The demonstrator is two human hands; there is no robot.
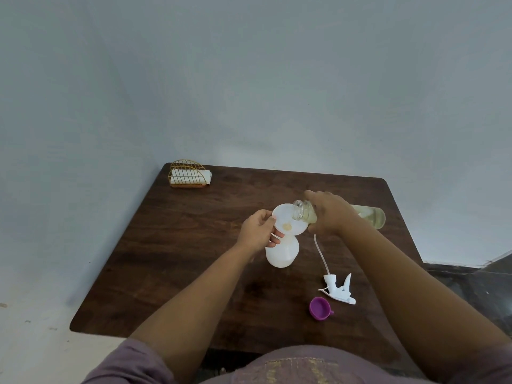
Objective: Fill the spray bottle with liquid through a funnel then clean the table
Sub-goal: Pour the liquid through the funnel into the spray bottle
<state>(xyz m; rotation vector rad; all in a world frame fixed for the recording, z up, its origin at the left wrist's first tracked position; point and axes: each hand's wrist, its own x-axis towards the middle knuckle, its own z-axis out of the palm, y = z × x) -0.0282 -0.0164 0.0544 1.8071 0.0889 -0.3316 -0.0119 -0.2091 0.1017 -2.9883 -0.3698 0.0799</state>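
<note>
I look down on a dark wooden table (171, 245) set against a pale blue-grey wall (249, 79), with light floor at its left side.

Nearest to me, well short of both hands, a purple cap (319, 308) lies on its side on the wood. Just beyond it lies the white trigger sprayer head (339, 289), its thin dip tube (320, 252) running up the table toward the underside of my right hand.

My left hand (259, 232) is curled around the stem of the white funnel (288, 219), fingers closed on it just below the bowl. The funnel sits in the mouth of the white spray bottle (282, 253), which stands directly beneath those fingers. A small patch of yellowish liquid shows at the bottom of the funnel's bowl.

My right hand (331, 214) is wrapped around a clear bottle (374, 216) of pale yellow liquid, gripping it near the neck. The bottle is tipped close to horizontal, its open mouth over the funnel's rim, just to the right of my left fingertips, and its base pointing away past my right wrist.

Farthest off, at the table's far left corner and well apart from both hands, a gold wire napkin holder (188, 174) holds white napkins.
</note>
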